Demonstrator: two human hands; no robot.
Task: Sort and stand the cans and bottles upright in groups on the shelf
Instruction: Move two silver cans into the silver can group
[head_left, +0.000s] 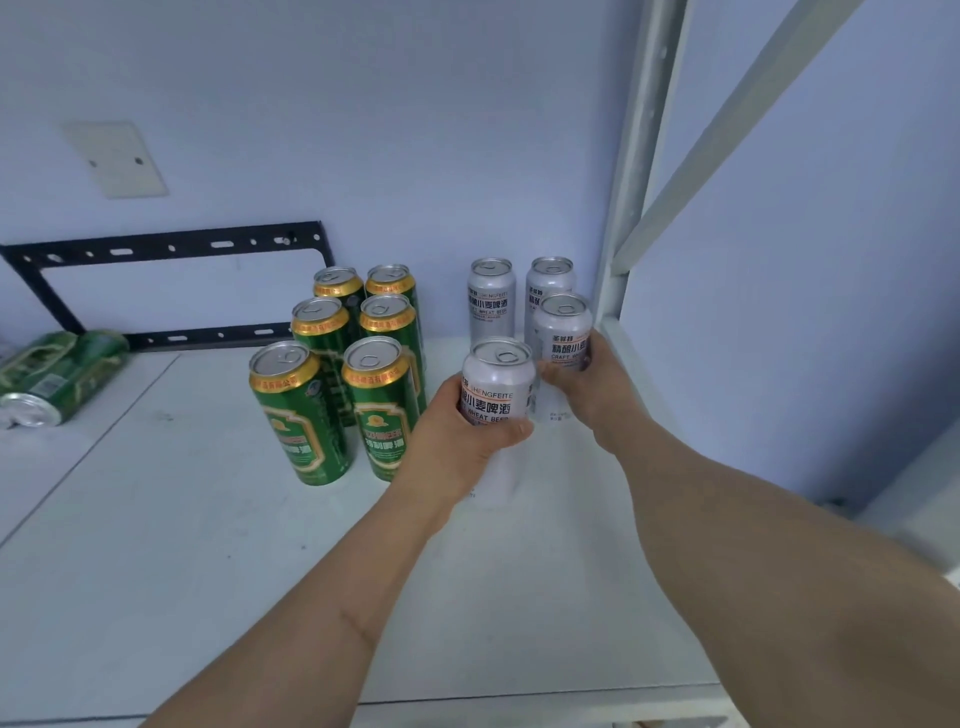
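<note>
Several green cans with gold rims (382, 405) stand upright in two rows at the middle of the white shelf (208, 519). To their right stand two silver wheat-beer cans (492, 299) against the back wall. My left hand (457, 441) grips a silver can (497, 382) upright, in front of those two. My right hand (587, 384) holds another silver can (563, 332) upright beside it, close to the shelf's right post. Two green cans (57, 376) lie on their sides at the far left.
A black metal bracket (171, 291) leans against the back wall behind the lying cans. The white shelf post (623, 234) and a diagonal brace bound the right side. A pale wall plate (117, 158) is fixed at the upper left.
</note>
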